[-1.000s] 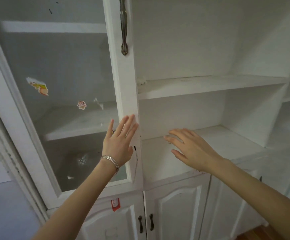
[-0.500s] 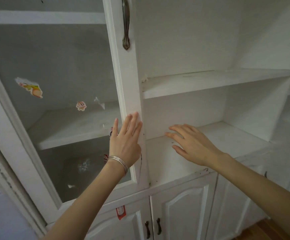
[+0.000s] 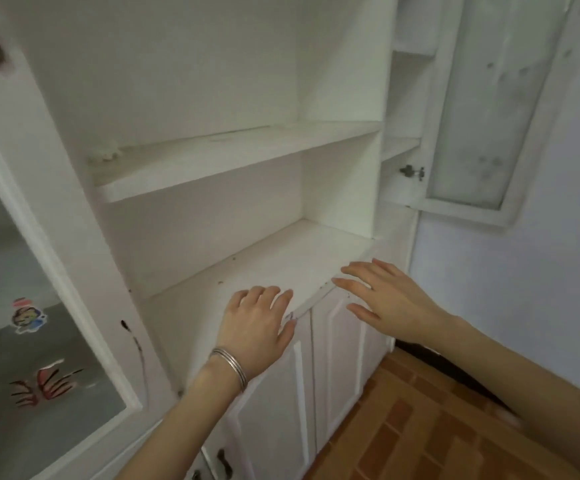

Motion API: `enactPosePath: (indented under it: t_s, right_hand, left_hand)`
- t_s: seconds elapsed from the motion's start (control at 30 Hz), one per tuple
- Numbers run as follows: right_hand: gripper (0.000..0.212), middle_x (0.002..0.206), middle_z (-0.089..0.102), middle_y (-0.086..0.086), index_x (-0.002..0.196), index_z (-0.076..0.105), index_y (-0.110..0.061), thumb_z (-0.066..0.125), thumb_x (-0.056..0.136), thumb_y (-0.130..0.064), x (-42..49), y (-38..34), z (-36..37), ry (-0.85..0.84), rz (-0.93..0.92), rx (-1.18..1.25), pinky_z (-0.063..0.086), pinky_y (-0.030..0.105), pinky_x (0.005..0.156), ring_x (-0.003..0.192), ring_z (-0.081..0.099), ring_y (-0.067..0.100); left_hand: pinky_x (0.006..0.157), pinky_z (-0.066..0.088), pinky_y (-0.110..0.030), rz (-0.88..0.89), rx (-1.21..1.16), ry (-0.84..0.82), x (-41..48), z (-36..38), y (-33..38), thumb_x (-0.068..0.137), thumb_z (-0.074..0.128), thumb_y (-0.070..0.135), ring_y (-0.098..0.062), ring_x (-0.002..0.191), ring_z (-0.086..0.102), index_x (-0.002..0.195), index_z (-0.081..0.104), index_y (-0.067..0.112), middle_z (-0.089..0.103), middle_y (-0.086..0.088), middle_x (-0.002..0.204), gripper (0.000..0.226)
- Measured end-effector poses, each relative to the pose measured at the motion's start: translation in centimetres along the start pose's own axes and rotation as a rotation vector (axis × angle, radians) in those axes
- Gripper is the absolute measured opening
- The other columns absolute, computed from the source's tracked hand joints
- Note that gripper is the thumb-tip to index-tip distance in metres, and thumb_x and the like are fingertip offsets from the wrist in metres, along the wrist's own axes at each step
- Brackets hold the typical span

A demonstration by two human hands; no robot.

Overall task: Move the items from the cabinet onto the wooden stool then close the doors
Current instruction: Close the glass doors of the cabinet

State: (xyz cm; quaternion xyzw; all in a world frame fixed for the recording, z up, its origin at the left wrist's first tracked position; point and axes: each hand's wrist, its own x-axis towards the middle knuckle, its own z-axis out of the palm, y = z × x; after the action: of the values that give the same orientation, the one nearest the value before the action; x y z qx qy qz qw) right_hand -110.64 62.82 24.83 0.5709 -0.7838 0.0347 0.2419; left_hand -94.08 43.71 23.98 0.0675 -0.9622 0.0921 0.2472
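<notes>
Shelves bare; I judge the doors are what's left.
My left hand [image 3: 257,320] and right hand [image 3: 382,303] lie slack and empty at the near edge of the cabinet's [image 3: 195,64] lower shelf [image 3: 281,258]. The right door [image 3: 461,211], swung wide at far right, looks light and stiff, painted wood around fragile glass; I'd push its frame.
</notes>
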Motion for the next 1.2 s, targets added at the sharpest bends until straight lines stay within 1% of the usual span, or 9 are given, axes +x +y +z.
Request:
enactPosePath:
  t_s: [0.27,0.47,0.57,0.63,0.7,0.87,0.93,1.07,1.2]
  right_hand:
    - [0.045,0.127,0.058,0.003,0.125,0.054,-0.022,0.033,0.09,-0.041,-10.7,8.8,-0.9,-0.086,0.246,-0.08,0.04,0.042,0.099,0.117,0.053,0.023]
    - [0.046,0.128,0.057,0.001,0.127,0.052,-0.025,0.032,0.09,-0.043,-16.8,16.6,-0.7,-0.114,0.316,-0.109,0.042,0.041,0.099,0.117,0.053,0.02]
    - [0.039,0.128,0.056,0.0,0.126,0.052,-0.025,0.041,0.091,-0.039,-19.4,21.5,-0.5,-0.12,0.329,-0.121,0.042,0.04,0.098,0.117,0.054,0.019]
    - [0.039,0.128,0.057,0.001,0.126,0.052,-0.025,0.056,0.088,-0.036,-21.0,24.9,-0.3,-0.119,0.332,-0.12,0.04,0.041,0.099,0.117,0.054,0.02]
    - [0.041,0.127,0.057,0.0,0.126,0.052,-0.025,0.06,0.086,-0.035,-22.4,28.0,-0.2,-0.124,0.328,-0.126,0.04,0.041,0.099,0.116,0.055,0.02]
    - [0.041,0.125,0.058,-0.001,0.124,0.052,-0.025,0.034,0.091,-0.041,-24.7,35.0,-0.5,-0.112,0.319,-0.142,0.044,0.039,0.096,0.114,0.056,0.018]
    - [0.044,0.125,0.058,0.0,0.125,0.052,-0.025,0.03,0.09,-0.042,-25.3,37.3,-0.3,-0.105,0.32,-0.136,0.045,0.04,0.096,0.113,0.056,0.018]
    - [0.038,0.126,0.058,0.002,0.125,0.051,-0.024,0.052,0.089,-0.037,-25.5,42.1,1.5,-0.089,0.318,-0.121,0.045,0.041,0.097,0.113,0.056,0.019]
    - [0.043,0.124,0.059,0.002,0.124,0.053,-0.023,0.064,0.084,-0.034,-24.4,47.1,4.1,-0.068,0.309,-0.142,0.046,0.04,0.095,0.11,0.058,0.019]
  left_hand:
    - [0.077,0.051,-0.04,0.203,-0.117,-0.011,8.5,4.1,10.5,0.08,0.037,0.044,-0.024,0.088,0.065,0.107,0.069,0.016,0.069,-0.003,0.1,0.05]
    - [0.076,0.052,-0.039,0.282,-0.154,-0.001,14.8,6.9,19.1,0.079,0.038,0.043,-0.021,0.087,0.066,0.105,0.069,0.017,0.069,-0.001,0.098,0.048]
    - [0.073,0.052,-0.039,0.306,-0.163,0.043,18.2,8.4,23.4,0.074,0.061,0.038,-0.021,0.083,0.066,0.099,0.07,0.017,0.07,-0.001,0.095,0.034]
    - [0.072,0.053,-0.038,0.317,-0.171,0.059,20.4,9.2,26.4,0.063,0.078,0.034,-0.02,0.08,0.066,0.096,0.071,0.017,0.07,-0.001,0.092,0.038]
    - [0.073,0.052,-0.037,0.314,-0.178,0.072,22.6,9.9,29.3,0.06,0.082,0.033,-0.02,0.08,0.066,0.096,0.071,0.017,0.07,0.0,0.092,0.041]
    - [0.073,0.053,-0.039,0.306,-0.196,0.086,27.4,11.9,34.8,0.062,0.081,0.033,-0.021,0.083,0.067,0.1,0.07,0.017,0.07,-0.001,0.094,0.043]
    - [0.074,0.053,-0.039,0.324,-0.206,0.09,29.1,12.8,36.5,0.064,0.079,0.032,-0.02,0.084,0.066,0.102,0.07,0.017,0.07,-0.001,0.095,0.042]
    - [0.076,0.053,-0.039,0.351,-0.212,0.105,33.3,15.2,38.4,0.074,0.06,0.035,-0.021,0.086,0.066,0.103,0.069,0.018,0.069,0.0,0.096,0.035]
    - [0.073,0.053,-0.039,0.36,-0.2,0.112,38.5,18.1,39.1,0.074,0.055,0.036,-0.02,0.085,0.066,0.101,0.069,0.018,0.069,0.001,0.094,0.036]
